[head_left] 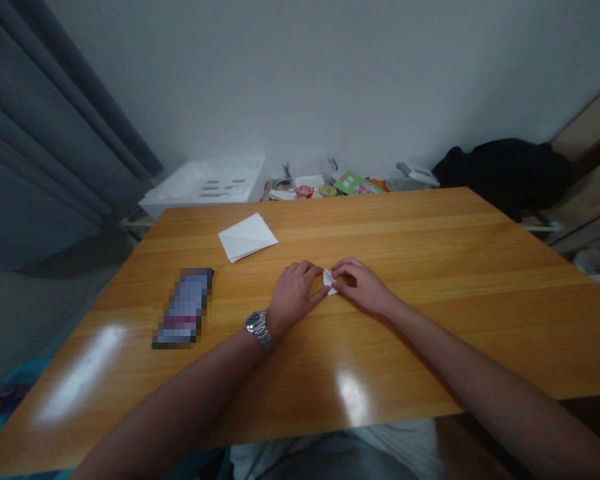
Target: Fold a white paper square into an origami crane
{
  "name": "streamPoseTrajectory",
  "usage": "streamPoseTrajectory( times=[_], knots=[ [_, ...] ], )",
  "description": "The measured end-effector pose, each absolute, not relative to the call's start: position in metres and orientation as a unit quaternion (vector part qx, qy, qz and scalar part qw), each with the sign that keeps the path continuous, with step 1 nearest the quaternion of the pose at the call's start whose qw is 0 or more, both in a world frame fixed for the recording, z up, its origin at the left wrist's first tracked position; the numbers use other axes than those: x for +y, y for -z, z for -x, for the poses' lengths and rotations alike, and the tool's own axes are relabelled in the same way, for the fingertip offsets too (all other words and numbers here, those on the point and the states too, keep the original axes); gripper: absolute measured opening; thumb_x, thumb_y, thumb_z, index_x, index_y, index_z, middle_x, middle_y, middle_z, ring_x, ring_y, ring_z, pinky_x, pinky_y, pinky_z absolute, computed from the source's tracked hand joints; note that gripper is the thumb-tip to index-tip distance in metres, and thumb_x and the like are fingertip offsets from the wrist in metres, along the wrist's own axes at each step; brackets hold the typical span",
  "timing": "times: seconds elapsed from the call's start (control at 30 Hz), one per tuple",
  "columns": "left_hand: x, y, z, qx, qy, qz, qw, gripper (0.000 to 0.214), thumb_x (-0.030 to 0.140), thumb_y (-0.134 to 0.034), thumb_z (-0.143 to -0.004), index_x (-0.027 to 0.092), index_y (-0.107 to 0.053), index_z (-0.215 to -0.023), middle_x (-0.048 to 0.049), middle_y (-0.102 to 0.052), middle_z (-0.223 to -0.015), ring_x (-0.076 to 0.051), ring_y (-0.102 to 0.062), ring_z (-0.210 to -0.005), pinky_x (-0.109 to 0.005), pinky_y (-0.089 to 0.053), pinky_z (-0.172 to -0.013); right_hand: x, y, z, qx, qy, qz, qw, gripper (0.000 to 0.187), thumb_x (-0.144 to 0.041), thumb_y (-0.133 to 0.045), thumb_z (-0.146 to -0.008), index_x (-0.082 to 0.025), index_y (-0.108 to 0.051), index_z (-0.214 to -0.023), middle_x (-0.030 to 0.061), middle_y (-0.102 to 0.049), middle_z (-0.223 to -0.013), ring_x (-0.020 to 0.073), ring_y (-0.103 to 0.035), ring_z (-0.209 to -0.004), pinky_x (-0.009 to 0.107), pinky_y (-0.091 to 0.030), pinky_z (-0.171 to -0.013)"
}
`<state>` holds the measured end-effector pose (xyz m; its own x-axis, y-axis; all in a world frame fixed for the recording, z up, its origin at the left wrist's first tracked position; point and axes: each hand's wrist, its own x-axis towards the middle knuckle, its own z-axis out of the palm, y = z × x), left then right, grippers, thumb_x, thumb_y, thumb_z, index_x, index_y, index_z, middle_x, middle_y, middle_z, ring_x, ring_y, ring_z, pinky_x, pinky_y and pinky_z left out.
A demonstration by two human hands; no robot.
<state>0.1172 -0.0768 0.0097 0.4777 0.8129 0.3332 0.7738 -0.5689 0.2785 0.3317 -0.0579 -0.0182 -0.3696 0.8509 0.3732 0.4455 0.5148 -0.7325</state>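
Between my two hands, a small piece of folded white paper (329, 281) rests at the middle of the wooden table. My left hand (295, 293), with a metal watch (259, 327) on its wrist, pinches the paper's left side between thumb and fingers. From the other side, my right hand (361, 283) grips the paper's right edge with thumb and fingertips. The fingers partly cover the paper, so its full folded shape is hidden. Farther back on the left lies a stack of white paper sheets (248, 237), apart from both hands.
A phone (186, 308) with a blurred-out screen lies on the left of the table (455, 267). Past the far edge are a white plastic basket (215, 179), a green package (356, 183) among small items, and a black cloth-like bundle (505, 173). A grey curtain (45, 127) hangs at left.
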Motion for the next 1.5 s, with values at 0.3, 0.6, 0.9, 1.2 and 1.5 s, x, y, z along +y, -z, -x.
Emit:
streamPoseTrajectory(
  times=[0.3, 0.6, 0.9, 1.2, 1.5],
  knots=[
    [-0.074, -0.007, -0.116, 0.433, -0.232, -0.868, 0.066, 0.020, 0.038, -0.063, -0.094, 0.021, -0.063, -0.105, -0.0059, -0.062, -0.110, -0.023, -0.057, -0.099, -0.036, -0.046, -0.088, -0.059, 0.013, -0.333, -0.785, -0.293, 0.393, 0.379, 0.004, -0.021, -0.068, -0.086, -0.021, -0.066, -0.089, 0.0072, -0.066, -0.104, 0.0217, -0.061, -0.100, 0.040, -0.048, -0.092],
    [-0.075, -0.011, -0.119, 0.416, -0.232, -0.876, 0.077, 0.013, 0.031, -0.056, -0.098, 0.020, -0.062, -0.098, -0.0052, -0.064, -0.103, -0.021, -0.057, -0.095, -0.035, -0.045, -0.085, -0.063, 0.010, -0.333, -0.803, -0.257, 0.397, 0.362, 0.004, -0.018, -0.065, -0.088, -0.021, -0.068, -0.089, 0.0084, -0.066, -0.105, 0.0216, -0.061, -0.100, 0.040, -0.048, -0.092],
    [-0.077, -0.013, -0.118, 0.426, -0.224, -0.872, 0.087, 0.014, 0.033, -0.059, -0.096, 0.021, -0.063, -0.102, -0.0052, -0.064, -0.107, -0.022, -0.058, -0.097, -0.036, -0.046, -0.086, -0.062, 0.009, -0.332, -0.791, -0.276, 0.401, 0.371, 0.003, -0.021, -0.064, -0.089, -0.021, -0.067, -0.088, 0.0074, -0.069, -0.099, 0.0219, -0.063, -0.096, 0.040, -0.050, -0.089],
    [-0.075, -0.012, -0.118, 0.424, -0.211, -0.876, 0.091, 0.011, 0.030, -0.059, -0.097, 0.020, -0.064, -0.097, -0.0045, -0.064, -0.104, -0.020, -0.058, -0.095, -0.034, -0.047, -0.084, -0.064, 0.003, -0.333, -0.815, -0.252, 0.380, 0.359, 0.007, -0.017, -0.065, -0.089, -0.022, -0.069, -0.091, 0.0071, -0.066, -0.104, 0.0210, -0.061, -0.100, 0.038, -0.050, -0.090],
    [-0.075, -0.011, -0.118, 0.417, -0.210, -0.880, 0.089, 0.010, 0.028, -0.059, -0.097, 0.020, -0.064, -0.097, -0.0047, -0.064, -0.101, -0.020, -0.058, -0.094, -0.034, -0.047, -0.084, -0.066, 0.000, -0.334, -0.837, -0.209, 0.366, 0.349, 0.011, -0.017, -0.062, -0.091, -0.023, -0.071, -0.091, 0.0078, -0.062, -0.106, 0.0217, -0.061, -0.101, 0.038, -0.051, -0.090]
  ],
)
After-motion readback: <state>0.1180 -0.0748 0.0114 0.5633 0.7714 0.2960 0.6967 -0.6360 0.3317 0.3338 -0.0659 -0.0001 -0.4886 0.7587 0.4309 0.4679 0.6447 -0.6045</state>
